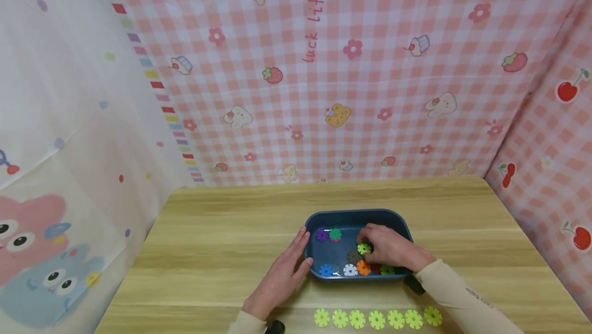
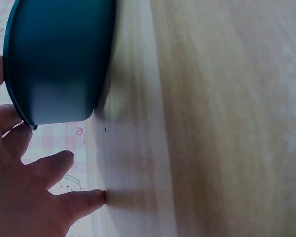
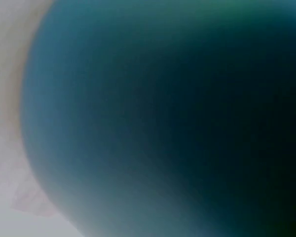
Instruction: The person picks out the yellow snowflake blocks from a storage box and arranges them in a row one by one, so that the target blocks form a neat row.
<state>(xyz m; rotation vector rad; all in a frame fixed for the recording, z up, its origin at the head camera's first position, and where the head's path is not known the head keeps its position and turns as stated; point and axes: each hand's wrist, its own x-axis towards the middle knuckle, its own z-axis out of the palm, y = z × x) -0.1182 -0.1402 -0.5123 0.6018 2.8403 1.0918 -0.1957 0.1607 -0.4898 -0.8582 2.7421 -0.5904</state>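
A dark blue plastic tray stands on the table with several notched interlocking discs in it. My right hand reaches over its right side and pinches a yellow-green interlocking disc between thumb and fingers. Just below that hand lie an orange disc, a white disc and a dark brown disc. At the tray's left end my left hand touches the rim, fingers extended. In the left wrist view, fingers of the left hand meet the tray wall. The tray wall blurs across the right wrist view, hiding the held disc there.
A row of several yellow-green discs lies along the table's near side, in front of the tray. Purple, green and blue discs sit in the tray's left part. Patterned cloth hangs behind the wooden table.
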